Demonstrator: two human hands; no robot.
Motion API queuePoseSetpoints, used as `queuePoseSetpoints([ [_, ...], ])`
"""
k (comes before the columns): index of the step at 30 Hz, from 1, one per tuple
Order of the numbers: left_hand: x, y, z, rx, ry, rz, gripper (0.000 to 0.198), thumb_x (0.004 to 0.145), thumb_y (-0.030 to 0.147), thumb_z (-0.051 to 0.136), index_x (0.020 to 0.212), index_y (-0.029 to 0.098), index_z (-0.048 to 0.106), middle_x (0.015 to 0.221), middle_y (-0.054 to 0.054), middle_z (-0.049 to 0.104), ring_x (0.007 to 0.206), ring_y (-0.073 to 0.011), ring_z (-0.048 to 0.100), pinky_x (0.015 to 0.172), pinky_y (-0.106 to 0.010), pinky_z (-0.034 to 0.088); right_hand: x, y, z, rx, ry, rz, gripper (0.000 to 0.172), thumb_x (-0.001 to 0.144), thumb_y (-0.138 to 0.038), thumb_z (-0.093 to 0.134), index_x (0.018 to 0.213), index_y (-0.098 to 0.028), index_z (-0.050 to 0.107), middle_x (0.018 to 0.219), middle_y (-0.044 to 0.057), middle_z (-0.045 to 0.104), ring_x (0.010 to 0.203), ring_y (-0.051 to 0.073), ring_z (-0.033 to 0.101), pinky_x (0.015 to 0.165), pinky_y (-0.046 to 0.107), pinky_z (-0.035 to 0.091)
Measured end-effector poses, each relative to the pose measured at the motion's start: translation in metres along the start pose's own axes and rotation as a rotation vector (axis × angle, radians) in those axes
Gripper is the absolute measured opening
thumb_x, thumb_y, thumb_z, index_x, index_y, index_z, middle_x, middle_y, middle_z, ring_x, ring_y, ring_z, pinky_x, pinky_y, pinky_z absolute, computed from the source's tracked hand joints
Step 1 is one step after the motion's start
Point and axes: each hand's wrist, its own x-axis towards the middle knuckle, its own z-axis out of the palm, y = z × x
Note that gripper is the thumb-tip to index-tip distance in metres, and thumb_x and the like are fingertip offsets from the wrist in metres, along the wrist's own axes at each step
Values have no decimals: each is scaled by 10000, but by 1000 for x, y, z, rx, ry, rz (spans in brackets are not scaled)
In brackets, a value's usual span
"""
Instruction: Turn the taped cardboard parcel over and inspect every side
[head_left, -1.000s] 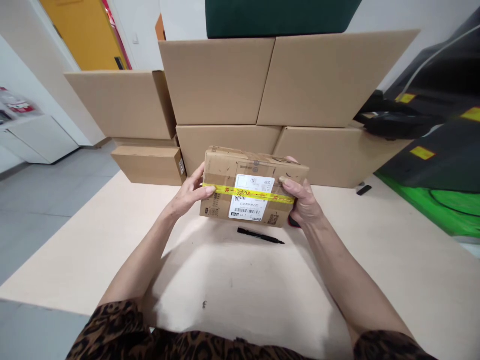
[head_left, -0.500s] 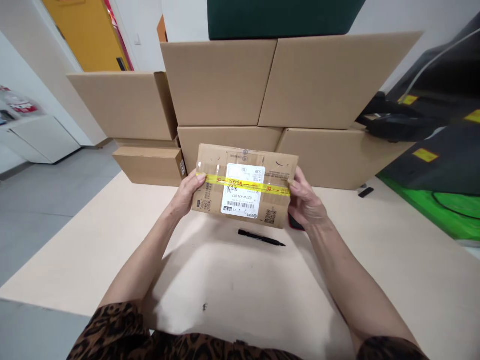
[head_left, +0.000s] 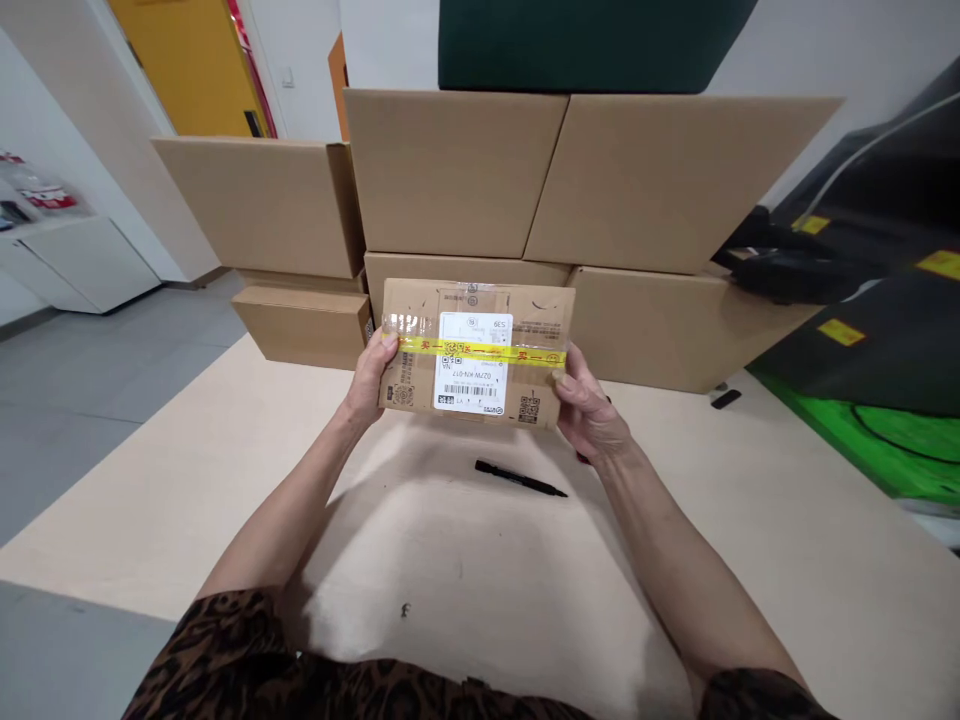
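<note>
A small brown cardboard box is held up above the table, its labelled face toward me. Across it runs a yellow tape strip with red print, passing over a white shipping label that appears upside down. My left hand grips the box's left edge, thumb on the front. On the opposite edge, my right hand is closed with its thumb on the front; its other fingers are mostly behind the box. Below the box lies a black marker pen, its tip pointing right.
Large cardboard boxes are stacked along the table's back, with a dark green box on top. A thinner carton stands at left. A small black piece lies on the pale tabletop at right, near green material.
Both hands have shifted the box slightly left and up, and it now sits more level. The camera view has turned a little. The marker pen stays on the table.
</note>
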Motion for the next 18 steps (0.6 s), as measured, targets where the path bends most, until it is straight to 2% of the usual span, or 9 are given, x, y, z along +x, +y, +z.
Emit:
queuePoseSetpoints([
  [4,-1,0,2,-42,39,118,562,846,667,763,1177,217,706,1265,-107,798,1244,-326,748,964,-401,633,14,-10,8,-26,-26,-73,863,649,-570,947,1424,-468,580,1565,-19,640,1528,403,534,1269,669,426],
  [7,-2,2,4,-60,59,173,571,848,657,775,1214,226,700,1307,-98,788,1280,-331,730,998,-406,623,22,-9,11,-39,-44,-150,773,695,-547,915,1398,-469,600,1539,-27,653,1527,398,535,1257,656,442],
  [12,-5,1,5,-58,35,131,587,862,647,770,1260,225,678,1295,-112,789,1279,-344,732,1010,-436,623,22,7,12,44,53,-187,604,740,-487,852,1310,-439,659,1572,-35,615,1577,394,468,1235,646,474],
  [18,-7,-5,5,-24,-4,96,590,898,646,743,1318,237,678,1319,-107,776,1300,-340,722,1030,-452,623,20,7,10,106,120,-148,626,684,-447,871,1275,-404,671,1525,-10,641,1491,405,557,1178,651,527],
])
